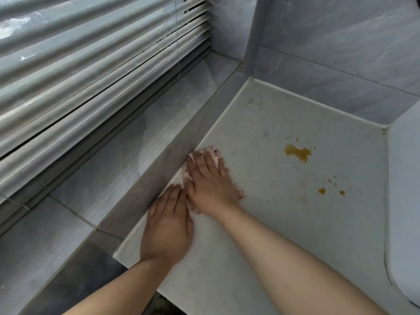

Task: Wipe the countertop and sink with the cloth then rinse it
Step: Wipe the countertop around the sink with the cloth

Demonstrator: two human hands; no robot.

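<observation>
Cloth (214, 155), pinkish-white, lies on the pale countertop (284, 212) at its back-left edge, against the grey tiled sill (113, 167); the right hand (209, 180) presses on it with fingers straight and slightly spread; the left hand (167, 226) rests flat on the countertop just beside, fingers straight and together; a brown stain (297, 153) and smaller spots (321, 190) lie well right of the cloth; window blinds (91, 64) hang above the sill

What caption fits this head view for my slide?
Right hand presses pink cloth on countertop by the sill; left hand flat beside it; brown stains unwiped.
</observation>
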